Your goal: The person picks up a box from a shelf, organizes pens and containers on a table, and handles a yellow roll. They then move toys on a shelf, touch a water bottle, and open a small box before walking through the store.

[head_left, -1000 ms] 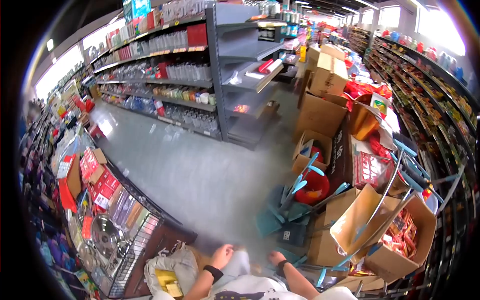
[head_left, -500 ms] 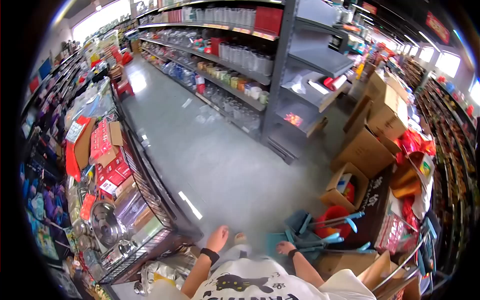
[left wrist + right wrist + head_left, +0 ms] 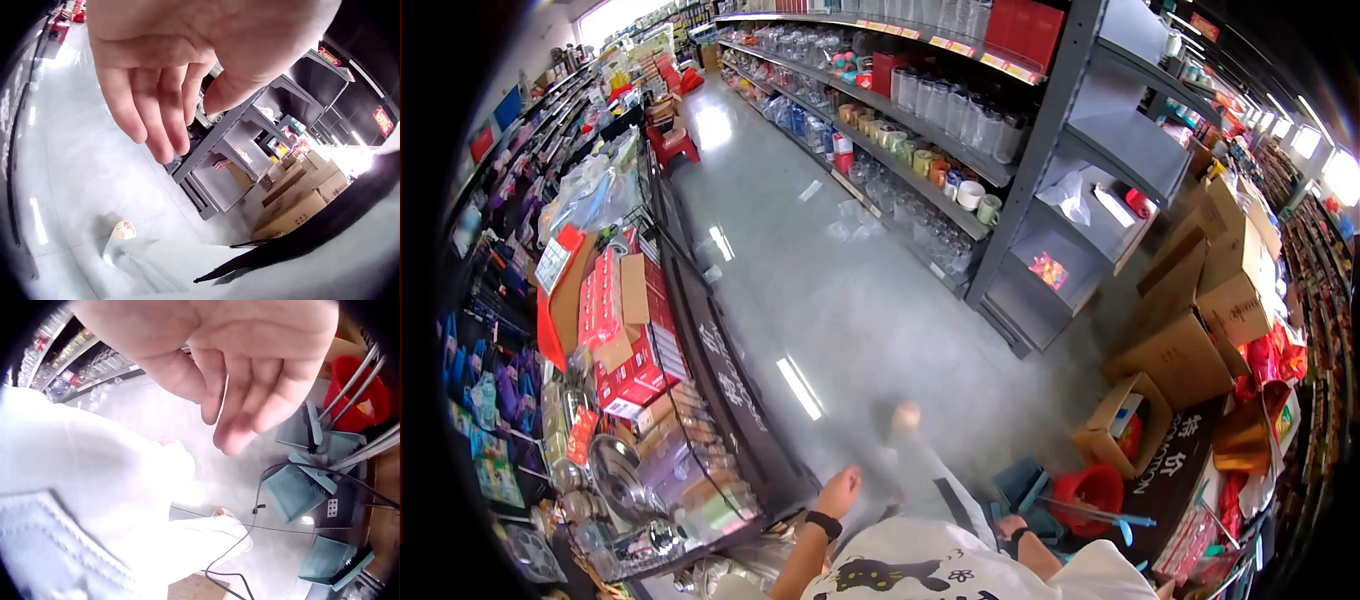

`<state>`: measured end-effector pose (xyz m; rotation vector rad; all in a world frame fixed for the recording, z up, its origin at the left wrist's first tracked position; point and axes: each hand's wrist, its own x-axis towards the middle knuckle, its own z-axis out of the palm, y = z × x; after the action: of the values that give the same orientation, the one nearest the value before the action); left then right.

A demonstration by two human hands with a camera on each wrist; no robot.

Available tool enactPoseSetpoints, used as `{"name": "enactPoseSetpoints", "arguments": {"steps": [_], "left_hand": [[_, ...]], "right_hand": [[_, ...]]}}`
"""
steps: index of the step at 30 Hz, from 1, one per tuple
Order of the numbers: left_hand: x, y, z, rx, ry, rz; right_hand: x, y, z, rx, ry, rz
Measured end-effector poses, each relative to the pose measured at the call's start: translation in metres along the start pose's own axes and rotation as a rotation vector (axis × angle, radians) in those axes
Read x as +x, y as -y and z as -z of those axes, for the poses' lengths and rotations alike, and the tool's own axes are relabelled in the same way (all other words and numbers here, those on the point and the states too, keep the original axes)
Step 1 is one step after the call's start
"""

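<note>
My left hand (image 3: pixel 840 492) hangs low in front of my body beside the display bin on the left, holding nothing. Up close in the left wrist view, its fingers (image 3: pixel 144 106) droop in a loose curl over the grey floor. On the other side, my right hand (image 3: pixel 1010 526) is down by my hip, near teal dustpans (image 3: pixel 1022 482). Nothing lies between its loosely bent fingers (image 3: pixel 240 434) in the right wrist view, where dustpans (image 3: pixel 294 490) and a red bucket (image 3: pixel 350 378) stand on the floor beyond.
Along the left runs a wire-edged bin (image 3: pixel 735 400) of boxes and metal lids. Grey shelving (image 3: pixel 1040 190) with cups and glassware rises ahead. Cardboard boxes (image 3: pixel 1175 340) and a red bucket (image 3: pixel 1090 490) line the right. The floor (image 3: pixel 840 300) runs between them; a black cable (image 3: pixel 259 487) crosses the right wrist view.
The head view has turned left, so the shelving and boxes have shifted right. A foot has stepped forward. Both hands have swung slightly, with nothing picked up.
</note>
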<state>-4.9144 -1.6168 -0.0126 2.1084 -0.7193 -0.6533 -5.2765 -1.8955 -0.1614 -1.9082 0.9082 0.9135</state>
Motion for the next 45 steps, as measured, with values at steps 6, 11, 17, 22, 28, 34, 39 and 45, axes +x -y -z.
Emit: {"name": "enactPoseSetpoints", "arguments": {"steps": [6,11,17,22,28,34,39,45], "left_hand": [[0.124,-0.008,0.037,0.059,-0.049,0.028],[0.234,-0.009,0.065,0.035,-0.124,0.068],[0.278,0.102,0.076,-0.323,-0.252,0.498],[0.28,0.21,0.105,-0.589,-0.135,0.986],[0.389,0.199,0.154,-0.499,-0.403,1.048],[0.574,0.187,0.227,-0.477,-0.25,0.778],[0.719,0.148,0.272,-0.39,-0.197,0.588],[0.801,0.081,0.258,-0.313,-0.141,0.35]], "right_hand": [[0.076,0.032,0.088,0.853,-0.067,-0.428],[0.243,0.053,0.198,-0.453,-0.661,0.361],[0.213,0.297,0.442,0.286,-0.734,0.374],[0.277,0.389,0.603,0.329,-1.258,0.511],[0.28,0.489,0.782,0.299,-1.581,0.516],[0.294,0.527,0.881,0.287,-1.637,0.15],[0.3,0.521,0.921,0.166,-1.446,0.053],[0.312,0.508,0.942,0.156,-1.439,0.225]]}}
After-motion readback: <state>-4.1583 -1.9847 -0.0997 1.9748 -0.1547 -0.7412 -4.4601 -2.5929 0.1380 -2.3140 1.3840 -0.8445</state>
